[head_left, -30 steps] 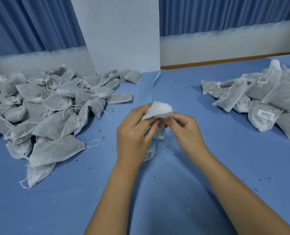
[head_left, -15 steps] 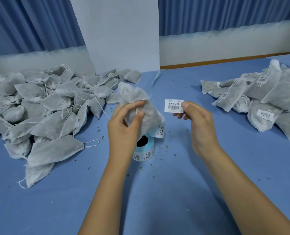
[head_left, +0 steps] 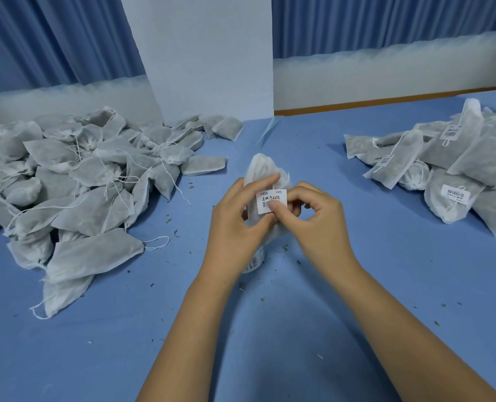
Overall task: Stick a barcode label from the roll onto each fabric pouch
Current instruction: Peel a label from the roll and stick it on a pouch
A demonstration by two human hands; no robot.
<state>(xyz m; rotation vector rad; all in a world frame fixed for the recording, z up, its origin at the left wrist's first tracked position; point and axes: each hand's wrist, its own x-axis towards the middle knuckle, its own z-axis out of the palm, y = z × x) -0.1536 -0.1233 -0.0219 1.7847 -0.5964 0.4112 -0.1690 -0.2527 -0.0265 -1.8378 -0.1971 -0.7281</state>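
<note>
Head view, both hands at mid-bench.

Wide blue cloth-covered bench [head_left: 357, 285] carries everything. Tall white upright panel [head_left: 209, 53] stands at its far edge.

Left side: large loose heap of unlabelled grey-white drawstring fabric pouches [head_left: 75, 181]. Right side: smaller pile of grey-white pouches already bearing barcode labels [head_left: 458, 169]. Judging by the two piles, most of the job remains.

Centre: one grey-white fabric pouch [head_left: 262, 169] is held upright above the bench, between the hands.

Left hand [head_left: 235, 219] grips the pouch from the side, fingers curled round its body, forefinger laid across its upper part.

Right hand [head_left: 319, 216] has its thumb forward and its other fingers curled behind the pouch, a pinch through the fabric.

White-and-blue label roll [head_left: 254, 261] sits on the bench just beneath the left hand. It is mostly hidden now, though its open core showed half a second ago.

Small white rectangular barcode label [head_left: 270, 197] lies on the pouch face, slightly tilted, its lower edge caught under the right thumb.

Change: a second ago both hands were down at the roll. Half a second ago the label hung free at the right fingertips, well apart from the pouch. Now label and pouch touch. So peeling and placing look done, and the step in hand is the press-down.

Likely still needed: smoothing the upper corners, since soft fabric gives poor backing. After that the pouch belongs with the right-hand pile.

Dark herb flecks [head_left: 284, 248] lie scattered on the bench near the roll.
</note>
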